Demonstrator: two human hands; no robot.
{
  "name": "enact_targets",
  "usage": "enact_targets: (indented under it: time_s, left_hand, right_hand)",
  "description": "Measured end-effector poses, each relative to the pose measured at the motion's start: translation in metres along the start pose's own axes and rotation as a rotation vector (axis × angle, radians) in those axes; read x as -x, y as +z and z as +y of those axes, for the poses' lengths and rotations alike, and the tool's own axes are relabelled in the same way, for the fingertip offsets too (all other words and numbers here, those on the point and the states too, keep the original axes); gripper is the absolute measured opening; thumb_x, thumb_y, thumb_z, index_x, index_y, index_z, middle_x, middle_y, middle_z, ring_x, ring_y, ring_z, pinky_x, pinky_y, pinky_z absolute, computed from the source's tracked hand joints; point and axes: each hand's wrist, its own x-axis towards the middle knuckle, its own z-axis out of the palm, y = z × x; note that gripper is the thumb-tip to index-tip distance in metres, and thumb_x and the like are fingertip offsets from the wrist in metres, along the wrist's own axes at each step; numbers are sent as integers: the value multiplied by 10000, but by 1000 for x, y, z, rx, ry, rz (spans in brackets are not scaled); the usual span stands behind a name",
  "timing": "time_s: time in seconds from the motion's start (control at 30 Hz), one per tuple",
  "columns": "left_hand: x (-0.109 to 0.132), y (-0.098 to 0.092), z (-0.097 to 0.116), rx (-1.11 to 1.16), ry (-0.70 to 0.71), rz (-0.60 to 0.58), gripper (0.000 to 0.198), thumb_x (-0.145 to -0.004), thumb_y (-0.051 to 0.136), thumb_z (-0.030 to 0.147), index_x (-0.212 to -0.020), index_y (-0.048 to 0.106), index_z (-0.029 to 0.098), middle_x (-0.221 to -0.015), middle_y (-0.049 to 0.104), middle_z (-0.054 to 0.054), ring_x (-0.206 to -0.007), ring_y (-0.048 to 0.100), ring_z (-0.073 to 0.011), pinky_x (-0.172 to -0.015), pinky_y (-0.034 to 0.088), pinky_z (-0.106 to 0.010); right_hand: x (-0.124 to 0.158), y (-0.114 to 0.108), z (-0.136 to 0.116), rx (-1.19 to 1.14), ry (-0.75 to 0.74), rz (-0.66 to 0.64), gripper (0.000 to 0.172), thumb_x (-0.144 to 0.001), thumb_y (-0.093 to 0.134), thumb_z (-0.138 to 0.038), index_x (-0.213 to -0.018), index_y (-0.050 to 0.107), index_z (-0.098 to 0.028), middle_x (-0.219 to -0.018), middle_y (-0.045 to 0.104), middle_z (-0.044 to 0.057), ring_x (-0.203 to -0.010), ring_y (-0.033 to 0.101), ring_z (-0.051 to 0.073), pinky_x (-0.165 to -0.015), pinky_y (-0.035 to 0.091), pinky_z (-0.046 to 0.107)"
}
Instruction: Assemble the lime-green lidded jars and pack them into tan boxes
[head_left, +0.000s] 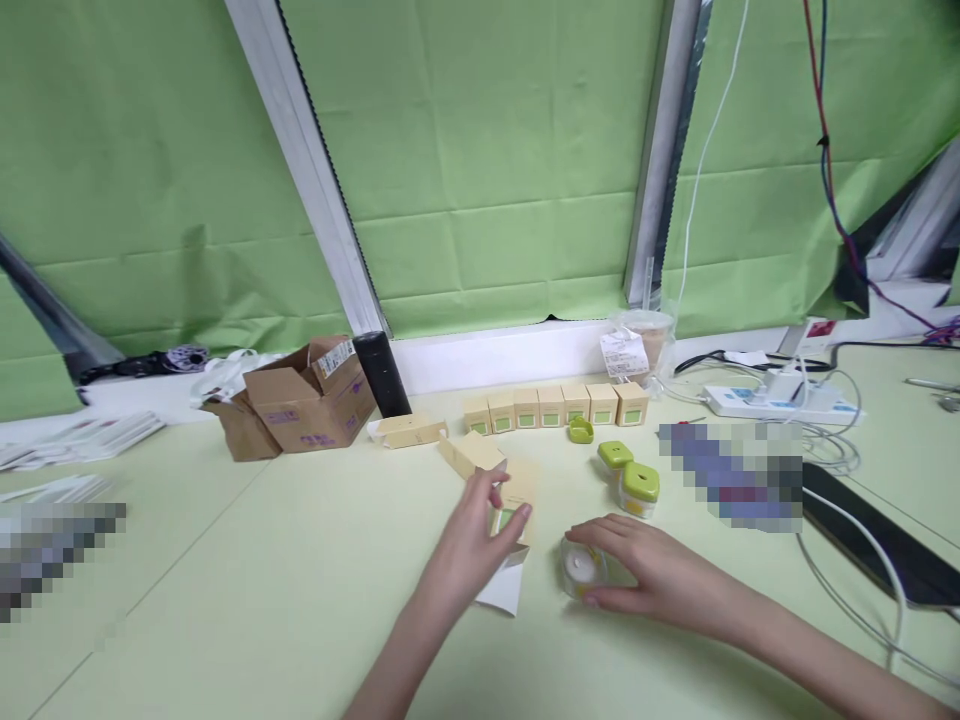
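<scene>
My right hand [641, 565] has thumb and fingers around a small clear square jar [579, 566] with a pale round disc inside, which stands on the table. To its left, my left hand [476, 525] is over an unfolded cream carton [520, 485] with a green label; its thumb and fingers are apart, and I see nothing held between them. A white flap [502, 588] sticks out below the carton. Another cream carton [474, 453] lies just beyond that hand. Two jars with green lids [640, 482] and a loose green lid [580, 430] are behind the right hand.
Several small cream boxes [551, 407] form a row at the back. Behind left are an open cardboard box [311, 400] and a black cylinder [382, 373]. A drink cup [651, 335], a power strip [784, 402], cables and a dark flat object [877, 535] occupy the right.
</scene>
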Motion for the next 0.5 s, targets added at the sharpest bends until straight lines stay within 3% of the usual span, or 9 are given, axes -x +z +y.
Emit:
enact_targets:
  time_s: [0.07,0.13,0.23,0.33,0.5]
  left_hand:
    - [3,15,8,75,106,-163,457,-849,435,478,-1238,408,239,-1050,555,-50,-782,577,-171,-737,466,-313]
    - [7,28,11,40,246,-234,536,-793,569,423,-1268,397,244,-1176,531,-69,-948,560,-199,-839,449,-336]
    - [9,42,9,-92,349,-241,488,-768,633,336,-1212,469,221,-1188,557,-80,-1116,473,-249,-945,386,-390]
    - [7,47,4,-138,356,-264,340,-800,600,347,-1112,533,230,-1084,608,-60,-1055,498,-247,-909,405,-391]
    - [7,53,2,-79,400,-243,373,-807,588,324,-1147,469,227,-1143,545,-69,-1086,483,-226,-923,397,-360]
  right_hand:
    - [6,4,4,-149,34,51,334,-856,529,-350,-1153,568,-203,-1138,637,101,-1028,594,249,-873,462,371]
    - [9,7,10,-241,55,78,273,-868,501,-323,-1098,597,-212,-1087,660,86,-991,615,239,-861,477,370]
    - [11,7,16,-307,72,89,243,-846,533,-311,-1053,622,-222,-1064,673,69,-978,623,237,-867,481,376]
    - [12,7,18,-335,111,93,232,-855,530,-318,-1038,631,-218,-1043,681,62,-959,629,226,-854,487,366]
    - [11,8,14,-426,118,211,261,-896,472,-366,-1019,647,-216,-1071,675,66,-999,613,217,-889,469,376]
